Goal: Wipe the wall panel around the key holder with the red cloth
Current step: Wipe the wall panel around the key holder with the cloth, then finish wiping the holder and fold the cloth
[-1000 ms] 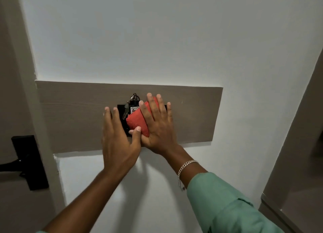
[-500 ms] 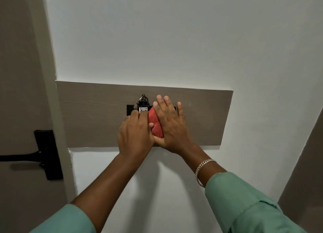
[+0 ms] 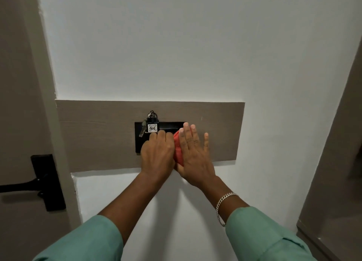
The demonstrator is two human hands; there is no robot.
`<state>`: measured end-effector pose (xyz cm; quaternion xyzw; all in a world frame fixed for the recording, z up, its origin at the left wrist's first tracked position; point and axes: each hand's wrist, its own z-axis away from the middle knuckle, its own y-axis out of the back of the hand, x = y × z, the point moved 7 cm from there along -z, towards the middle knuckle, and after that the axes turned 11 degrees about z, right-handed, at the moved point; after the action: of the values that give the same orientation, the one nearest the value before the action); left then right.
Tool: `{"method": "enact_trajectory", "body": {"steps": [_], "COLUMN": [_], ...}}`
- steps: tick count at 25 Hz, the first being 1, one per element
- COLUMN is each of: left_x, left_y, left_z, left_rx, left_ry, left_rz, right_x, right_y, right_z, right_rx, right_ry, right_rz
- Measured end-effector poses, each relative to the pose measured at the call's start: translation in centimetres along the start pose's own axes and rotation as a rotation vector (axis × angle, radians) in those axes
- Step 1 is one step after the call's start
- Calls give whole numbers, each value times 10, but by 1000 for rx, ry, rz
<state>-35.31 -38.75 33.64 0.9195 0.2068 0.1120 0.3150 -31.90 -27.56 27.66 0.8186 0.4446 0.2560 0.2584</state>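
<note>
A grey-brown wall panel runs across the white wall. A black key holder is set in its middle, with a key and a tag marked 406 hanging at its left end. My right hand lies flat, fingers spread, pressing the red cloth against the panel and the holder's right part; only a strip of the cloth shows. My left hand rests curled on the holder's lower part just below the tag, touching the cloth's left edge.
A door with a black handle and plate stands to the left, past the door frame. A brown cabinet side closes off the right. White wall lies above and below the panel.
My left hand has moved right from the bare panel onto the key holder and curled up. The right hand with the cloth has slid a little right and down, baring the tag.
</note>
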Motion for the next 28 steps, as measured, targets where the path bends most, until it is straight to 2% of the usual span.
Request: {"method": "enact_trajectory", "body": {"steps": [4, 7, 9, 12, 14, 16, 18, 20, 22, 25, 28], "left_x": [17, 53, 84, 130, 171, 217, 269, 321, 370, 431, 462], "left_y": [-18, -23, -41, -89, -132, -181, -233, -283, -329, -392, -434], "left_z": [3, 1, 5, 11, 18, 34, 63, 98, 132, 179, 219], "left_rx": [-81, -43, -51, -187, -317, -478, -611, -665, -715, -801, -812], "left_ry": [19, -2, 5, 163, 296, 514, 780, 1026, 1205, 1310, 1341], "left_rz": [-56, 66, 367, 922, 1188, 1467, 1673, 1726, 1734, 1722, 1518], "right_x": [22, 59, 98, 164, 209, 251, 294, 334, 373, 432, 457], "right_y": [-8, 0, 4, -9, -17, -20, -24, -29, -36, -53, -73], "right_z": [28, 60, 91, 151, 198, 247, 298, 347, 395, 465, 523], "right_rx": [-118, 6, 84, 78, 48, 71, 168, 232, 227, 140, 31], "right_ry": [-14, -213, -499, -972, -1171, -1304, -1417, -1522, -1596, -1645, -1734], "right_rz": [-38, -251, -547, -1107, -1295, -1360, -1364, -1330, -1166, -803, -574]}}
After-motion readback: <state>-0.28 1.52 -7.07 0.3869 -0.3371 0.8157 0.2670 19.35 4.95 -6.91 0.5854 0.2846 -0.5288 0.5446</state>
